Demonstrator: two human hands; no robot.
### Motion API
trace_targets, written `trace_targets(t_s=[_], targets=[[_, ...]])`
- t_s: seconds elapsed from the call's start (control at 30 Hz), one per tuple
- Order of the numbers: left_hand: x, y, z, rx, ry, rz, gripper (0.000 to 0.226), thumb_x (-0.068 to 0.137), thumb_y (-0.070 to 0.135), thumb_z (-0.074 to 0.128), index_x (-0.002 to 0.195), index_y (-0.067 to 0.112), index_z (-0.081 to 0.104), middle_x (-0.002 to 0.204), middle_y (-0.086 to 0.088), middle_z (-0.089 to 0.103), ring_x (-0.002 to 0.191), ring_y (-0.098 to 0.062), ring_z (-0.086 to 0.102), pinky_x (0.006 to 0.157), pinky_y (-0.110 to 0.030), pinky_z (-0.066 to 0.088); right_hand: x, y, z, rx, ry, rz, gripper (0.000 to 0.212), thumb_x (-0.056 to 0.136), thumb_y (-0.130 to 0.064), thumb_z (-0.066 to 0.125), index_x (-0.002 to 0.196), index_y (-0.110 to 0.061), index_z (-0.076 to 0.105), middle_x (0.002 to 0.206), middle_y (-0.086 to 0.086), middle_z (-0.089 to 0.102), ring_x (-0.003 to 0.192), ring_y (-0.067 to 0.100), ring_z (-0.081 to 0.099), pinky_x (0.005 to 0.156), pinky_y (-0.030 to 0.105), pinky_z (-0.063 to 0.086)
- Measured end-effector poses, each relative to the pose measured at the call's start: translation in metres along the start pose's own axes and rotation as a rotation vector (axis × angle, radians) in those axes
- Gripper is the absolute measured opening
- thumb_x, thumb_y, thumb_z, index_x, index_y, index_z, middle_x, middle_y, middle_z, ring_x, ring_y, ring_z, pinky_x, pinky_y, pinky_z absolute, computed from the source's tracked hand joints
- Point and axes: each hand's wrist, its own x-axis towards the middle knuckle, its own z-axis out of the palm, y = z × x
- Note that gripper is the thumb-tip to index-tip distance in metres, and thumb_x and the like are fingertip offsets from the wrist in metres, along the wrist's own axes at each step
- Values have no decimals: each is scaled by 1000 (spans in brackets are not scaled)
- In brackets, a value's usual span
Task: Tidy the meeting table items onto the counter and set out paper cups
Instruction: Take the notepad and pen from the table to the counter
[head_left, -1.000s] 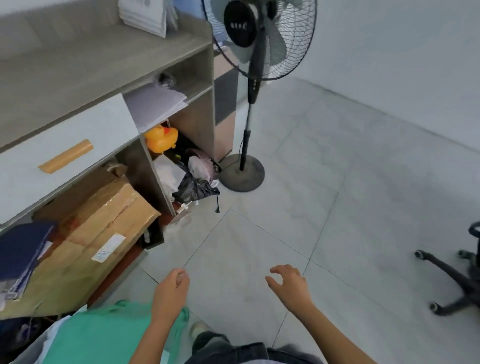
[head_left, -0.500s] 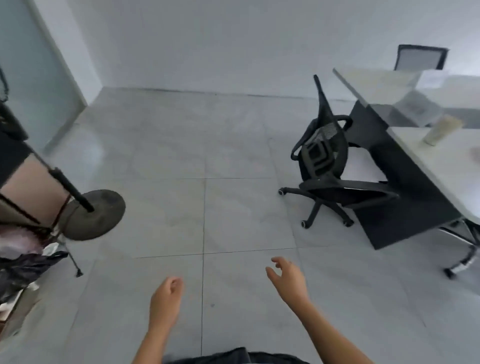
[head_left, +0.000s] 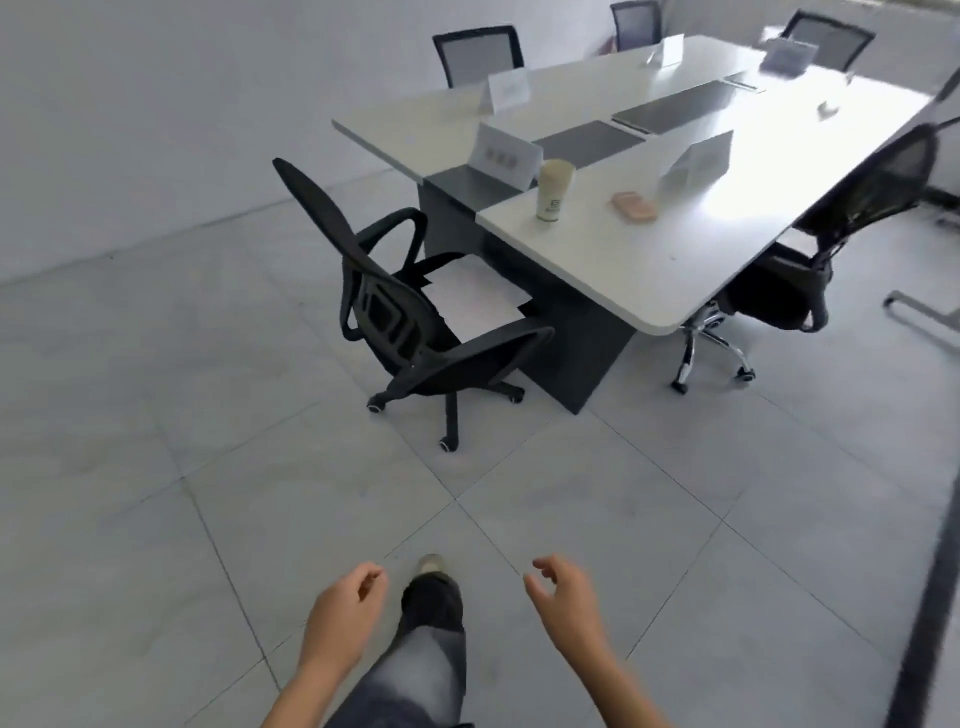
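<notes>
A long white meeting table (head_left: 623, 249) fills the upper right of the head view. Near its front end stands a stack of paper cups (head_left: 554, 190), upright, and a flat pink object (head_left: 634, 207) lies to its right. Several white folded name cards (head_left: 508, 155) stand along the table. My left hand (head_left: 344, 618) hangs low with its fingers loosely curled and nothing in it. My right hand (head_left: 567, 603) is beside it, fingers apart, empty. Both hands are far from the table, over the floor.
A black office chair (head_left: 410, 322) with white papers (head_left: 475, 306) on its seat stands at the table's near left corner. Another black chair (head_left: 810, 260) is pushed in at the right side, more at the far end. Grey tiled floor lies between me and the table.
The view has swung from the counter shelves and the fan, across the floor, to the meeting table. Both hands stayed empty in front of me.
</notes>
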Motion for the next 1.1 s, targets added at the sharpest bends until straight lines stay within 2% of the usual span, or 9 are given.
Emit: trace_targets(t_s=[0.13,0.23,0.43,0.53,0.63,0.7,0.83,0.9,1.1], targets=[[75,59,-4,0,-53,89,24,90,17,49,67,22,53,72,-9,63,68,-22,54,59,-27,38,54,-14,-29,36,104,52,32,90,-27,51,118,-13,55,118,3,59,114,16,51,95,27,39],[132,109,-7,-39,-87,155,27,90,17,48,66,29,52,75,-12,65,68,-21,55,59,-27,39,99,-33,-47,56,189,81,29,90,-25,52,115,-12,57,103,-1,55,112,17,52,93,27,40],[204,180,3,16,-193,272,25,92,19,46,70,33,49,71,-2,61,66,-15,54,60,-27,42,144,-51,-57,90,242,129,27,89,-24,53,113,-14,57,98,-7,49,100,10,46,87,22,36],[214,193,23,43,-253,273,24,91,19,46,70,29,51,65,1,57,61,-14,49,56,-25,38,158,-41,-66,140,308,209,27,88,-21,56,114,-12,58,99,-1,52,106,17,50,82,21,32],[221,201,43,86,-305,261,25,90,19,48,68,31,51,71,-1,62,66,-14,52,59,-23,39,182,-33,-81,178,380,259,27,86,-13,58,112,-6,59,108,13,61,110,27,52,84,28,36],[230,211,52,87,-291,249,23,90,20,49,69,30,53,67,2,60,64,-13,52,59,-23,39,202,-34,-93,190,407,211,28,86,-10,57,113,-5,59,110,14,60,109,27,51,86,26,35],[258,245,68,44,-190,225,23,91,18,47,71,26,54,66,0,58,59,-14,49,56,-24,38,254,-42,-137,213,494,64,28,87,-8,56,115,-4,57,112,9,59,103,12,45,90,22,33],[269,267,85,39,-157,220,24,90,17,48,70,28,53,69,-2,61,62,-15,51,58,-26,40,282,-42,-166,212,519,10,28,87,-9,56,115,-5,57,112,8,59,106,15,47,93,23,34],[290,351,152,77,-188,330,22,92,18,47,75,31,52,63,10,55,57,-6,48,54,-16,37,346,-25,-249,273,555,-49,26,88,-9,54,114,-6,57,113,8,57,109,12,43,94,21,31]])
